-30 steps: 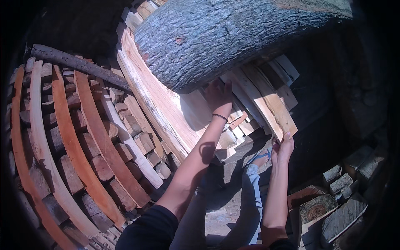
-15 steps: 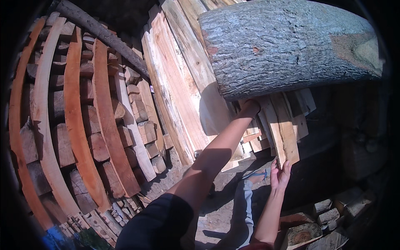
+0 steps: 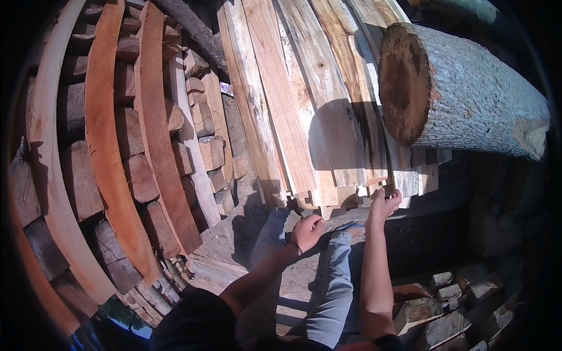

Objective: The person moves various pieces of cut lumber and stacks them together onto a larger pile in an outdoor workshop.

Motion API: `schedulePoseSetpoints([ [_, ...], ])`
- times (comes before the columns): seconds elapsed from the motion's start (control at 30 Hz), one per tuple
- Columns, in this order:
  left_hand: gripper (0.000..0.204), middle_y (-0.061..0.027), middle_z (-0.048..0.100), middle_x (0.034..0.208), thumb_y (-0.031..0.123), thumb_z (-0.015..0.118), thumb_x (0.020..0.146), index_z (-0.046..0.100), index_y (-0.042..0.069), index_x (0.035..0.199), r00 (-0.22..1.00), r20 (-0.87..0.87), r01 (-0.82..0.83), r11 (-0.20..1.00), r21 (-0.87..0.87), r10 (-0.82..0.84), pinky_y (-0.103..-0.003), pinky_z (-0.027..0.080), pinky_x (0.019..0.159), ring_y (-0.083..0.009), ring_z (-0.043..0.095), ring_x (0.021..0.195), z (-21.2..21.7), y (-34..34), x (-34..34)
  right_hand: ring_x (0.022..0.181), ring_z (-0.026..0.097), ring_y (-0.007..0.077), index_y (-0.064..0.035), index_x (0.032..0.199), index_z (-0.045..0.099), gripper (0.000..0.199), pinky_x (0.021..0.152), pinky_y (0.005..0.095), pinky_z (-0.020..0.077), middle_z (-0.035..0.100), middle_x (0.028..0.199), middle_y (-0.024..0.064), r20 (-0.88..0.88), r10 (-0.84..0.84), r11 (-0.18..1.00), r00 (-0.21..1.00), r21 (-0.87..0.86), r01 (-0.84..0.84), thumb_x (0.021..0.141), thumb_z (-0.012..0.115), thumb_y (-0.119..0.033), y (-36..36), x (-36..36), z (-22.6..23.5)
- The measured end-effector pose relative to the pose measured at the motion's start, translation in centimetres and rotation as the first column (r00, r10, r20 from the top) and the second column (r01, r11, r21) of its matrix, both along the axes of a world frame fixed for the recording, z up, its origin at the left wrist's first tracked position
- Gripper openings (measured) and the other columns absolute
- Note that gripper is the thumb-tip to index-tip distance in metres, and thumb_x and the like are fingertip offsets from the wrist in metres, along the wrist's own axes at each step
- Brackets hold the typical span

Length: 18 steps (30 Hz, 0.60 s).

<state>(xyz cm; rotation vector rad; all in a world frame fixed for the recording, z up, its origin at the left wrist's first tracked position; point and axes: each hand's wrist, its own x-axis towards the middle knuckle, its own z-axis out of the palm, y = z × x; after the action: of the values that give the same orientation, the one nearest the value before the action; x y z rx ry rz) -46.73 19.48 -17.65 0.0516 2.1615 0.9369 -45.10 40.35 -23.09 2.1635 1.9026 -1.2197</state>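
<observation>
The biggest risk seems to be the big log (image 3: 468, 99): it rests on the leaning planks (image 3: 304, 111), and pulling one plank out could make it roll down toward the person. The right hand (image 3: 383, 205) reaches up with the arm almost straight, fingers closed around the lower end of a thin plank (image 3: 387, 169) under the log. The left hand (image 3: 307, 230) hangs lower with fingers loosely curled, apparently holding nothing.

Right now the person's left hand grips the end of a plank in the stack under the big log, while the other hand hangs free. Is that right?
Not quite: the head view shows the right hand gripping the plank end under the log; the left hand hangs free.
</observation>
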Motion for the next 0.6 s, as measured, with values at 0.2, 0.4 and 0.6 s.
schedulePoseSetpoints([
  [0.2, 0.024, -0.0050, 0.061, 0.082, 0.023, 0.052, 0.090, 0.057, 0.001, 0.098, 0.857, 0.486, -0.174, 0.984, -0.039, 0.171, -0.024, 0.047, 0.060, -0.0098, 0.059, 0.067, 1.9, -9.9, 1.7, 0.107, 0.046, 0.0253, -0.0002, 0.125, 0.039, 0.054, 0.090, 0.0404, 0.0410, 0.043, 0.121, 0.0153, -0.173, -0.748, 0.536, 0.641, -0.728, 0.429, 0.089, 0.047, -0.039, -7.1, -8.4, 0.1],
  [0.4, 0.031, -0.0057, 0.063, 0.080, 0.028, 0.054, 0.089, 0.058, 0.001, 0.103, 0.838, 0.460, -0.296, 0.953, -0.071, 0.294, -0.026, 0.049, 0.063, -0.0122, 0.060, 0.066, 3.8, -17.5, -1.6, 0.081, 0.053, 0.0197, -0.0051, 0.096, 0.052, 0.024, 0.066, 0.0381, 0.0472, 0.052, 0.092, 0.0046, -0.097, -0.750, 0.538, 0.655, -0.665, 0.518, 0.094, 0.046, -0.028, -9.5, -9.4, 1.7],
  [0.6, 0.028, -0.0035, 0.061, 0.084, 0.028, 0.050, 0.090, 0.056, 0.004, 0.102, 0.801, 0.547, -0.212, 0.970, -0.121, 0.243, -0.024, 0.044, 0.059, -0.0100, 0.055, 0.068, 4.6, -25.7, -0.8, 0.083, 0.051, 0.0166, -0.0129, 0.116, 0.043, 0.031, 0.068, 0.0387, 0.0422, 0.050, 0.102, 0.0028, 0.027, -0.841, 0.381, 0.540, -0.678, 0.628, 0.088, 0.051, -0.023, -14.8, -3.0, 7.0],
])
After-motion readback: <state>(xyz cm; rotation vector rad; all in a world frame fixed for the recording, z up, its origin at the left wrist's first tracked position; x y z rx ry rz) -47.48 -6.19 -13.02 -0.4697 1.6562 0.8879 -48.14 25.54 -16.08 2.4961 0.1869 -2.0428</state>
